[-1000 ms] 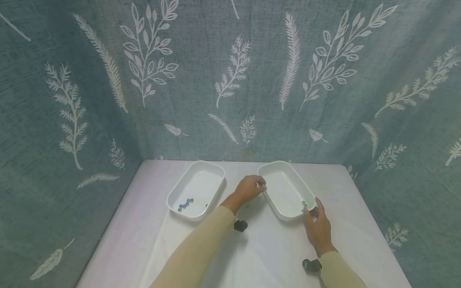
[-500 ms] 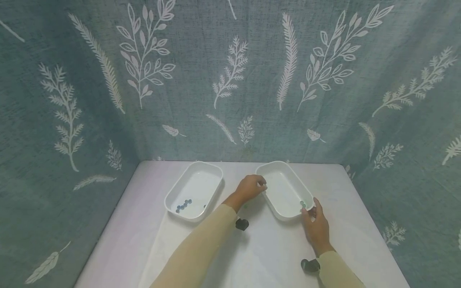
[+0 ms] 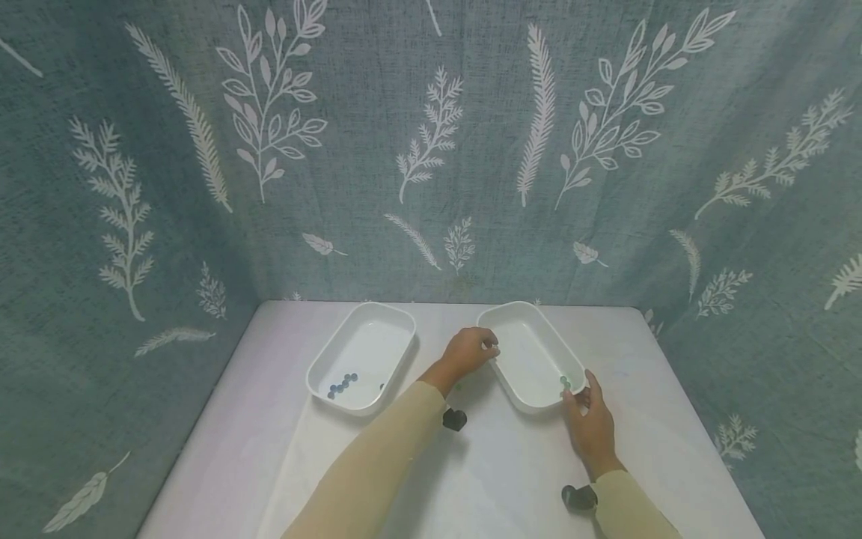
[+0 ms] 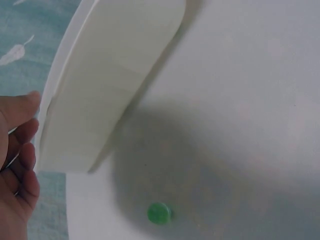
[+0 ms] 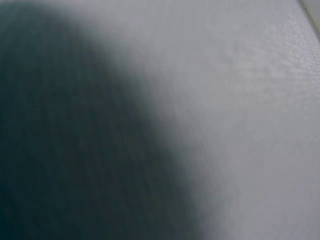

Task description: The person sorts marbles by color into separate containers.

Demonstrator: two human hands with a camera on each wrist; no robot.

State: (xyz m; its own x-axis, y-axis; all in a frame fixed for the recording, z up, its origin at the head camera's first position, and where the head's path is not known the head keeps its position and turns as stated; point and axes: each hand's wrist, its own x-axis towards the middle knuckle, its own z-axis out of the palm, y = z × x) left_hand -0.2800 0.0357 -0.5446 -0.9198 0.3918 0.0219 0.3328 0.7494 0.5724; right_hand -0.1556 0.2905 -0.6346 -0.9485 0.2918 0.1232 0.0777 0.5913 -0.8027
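A white rectangular tray [image 3: 528, 348] on the right holds small green discs [image 3: 565, 382] in its near right corner. My left hand [image 3: 466, 350] is at that tray's left rim, fingers curled and thumb tip close to the fingertips. In the left wrist view these fingertips [image 4: 31, 131] are right at the rim of the tray [image 4: 100, 85]. With thumb and fingers spread, my right hand [image 3: 592, 427] grips the tray's near right corner. A green disc [image 4: 159, 213] lies on the table below the left hand. The right wrist view shows only a blurred dark shape and white surface.
A second white tray [image 3: 370, 340] stands to the left, with several blue discs [image 3: 342, 385] near its front. Another small disc [image 3: 381, 386] sits at its right side, beside my left forearm [image 3: 373, 457]. A patterned curtain [image 3: 431, 150] closes off the white table's back and sides.
The head view has shifted slightly, moving everything a little to the left. Both hands keep their places at the right tray.
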